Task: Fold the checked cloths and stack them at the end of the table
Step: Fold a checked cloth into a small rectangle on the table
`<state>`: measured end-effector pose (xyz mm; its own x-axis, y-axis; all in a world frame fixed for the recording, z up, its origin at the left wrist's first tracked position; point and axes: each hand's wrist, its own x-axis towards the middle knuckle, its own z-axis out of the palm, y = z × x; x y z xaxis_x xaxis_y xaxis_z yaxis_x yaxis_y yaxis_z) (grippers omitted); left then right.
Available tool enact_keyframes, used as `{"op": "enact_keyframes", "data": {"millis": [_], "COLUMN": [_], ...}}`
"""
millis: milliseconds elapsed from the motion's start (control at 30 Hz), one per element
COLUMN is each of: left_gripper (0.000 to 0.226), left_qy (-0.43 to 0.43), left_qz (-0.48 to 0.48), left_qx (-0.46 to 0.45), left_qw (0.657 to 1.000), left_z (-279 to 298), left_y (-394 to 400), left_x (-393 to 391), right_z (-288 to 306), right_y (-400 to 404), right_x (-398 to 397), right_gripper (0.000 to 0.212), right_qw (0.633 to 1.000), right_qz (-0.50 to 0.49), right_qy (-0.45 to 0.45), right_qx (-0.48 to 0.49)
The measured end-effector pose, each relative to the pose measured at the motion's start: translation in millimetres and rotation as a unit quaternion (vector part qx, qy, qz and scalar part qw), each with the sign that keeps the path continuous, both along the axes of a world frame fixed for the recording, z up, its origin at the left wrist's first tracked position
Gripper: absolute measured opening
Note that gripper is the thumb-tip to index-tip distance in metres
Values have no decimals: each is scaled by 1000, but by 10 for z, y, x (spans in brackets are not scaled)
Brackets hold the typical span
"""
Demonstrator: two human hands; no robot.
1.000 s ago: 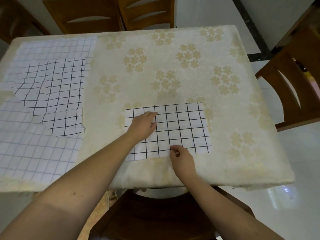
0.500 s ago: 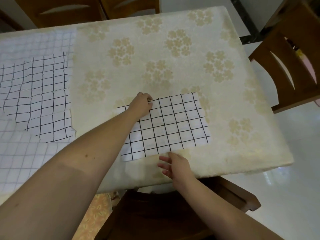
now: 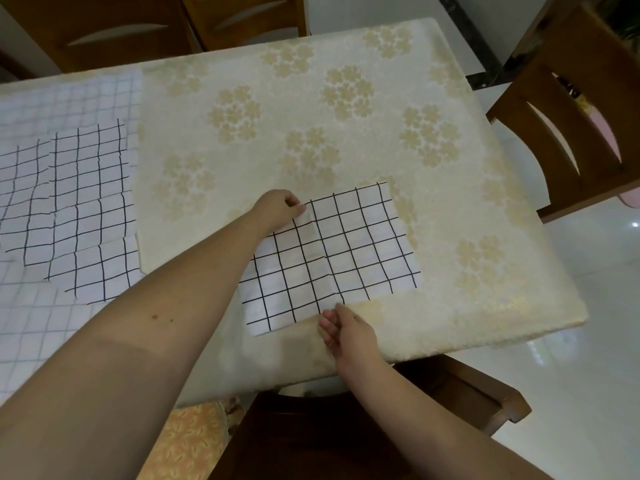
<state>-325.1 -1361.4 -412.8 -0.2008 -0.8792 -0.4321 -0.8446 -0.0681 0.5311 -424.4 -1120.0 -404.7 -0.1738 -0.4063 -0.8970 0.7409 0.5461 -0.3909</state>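
Two bare forearms, no sleeves in view, left hand (image 3: 278, 208) and right hand (image 3: 349, 332) both bare, no rings, no watch or bracelet, short unpainted nails, two small dark marks on the left forearm, a faint line across the left arm

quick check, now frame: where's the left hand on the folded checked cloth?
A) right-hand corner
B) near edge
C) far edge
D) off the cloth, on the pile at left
C. The left hand grips the far edge of the folded checked cloth, while the right hand is at its near edge.
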Motion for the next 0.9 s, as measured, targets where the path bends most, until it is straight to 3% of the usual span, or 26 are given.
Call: {"op": "enact_keyframes", "data": {"millis": [100,333,500,600,767,900], "left_gripper": [27,28,22,16,5,9], "left_qy": [31,15,59,114,210,250], "left_qz": [13,15,63,132,270,273], "left_qx": [1,-2,61,136,218,258], "left_qw": [999,1000,994,975,914,893], "left_z": [65,198,177,114,-47,-92], "left_y": [17,122,259,387,684,981], "left_x": [78,286,542,739,1055,1219], "right_z": [14,-35,-66,-81,-36,-4], "right_y": [-26,-79,-117,-164,-325,-493], "right_x": [-6,-124,-310,-410,-578,-724], "right_gripper": [12,12,9,12,16,14], "right_qw": [1000,997,991,982,951,915], "right_qz": [-12,-24,11,65,171,237], "right_qy": [13,55,116,167,249,319], "right_qx": [-16,-46,-72,-66,-68,-66]}}
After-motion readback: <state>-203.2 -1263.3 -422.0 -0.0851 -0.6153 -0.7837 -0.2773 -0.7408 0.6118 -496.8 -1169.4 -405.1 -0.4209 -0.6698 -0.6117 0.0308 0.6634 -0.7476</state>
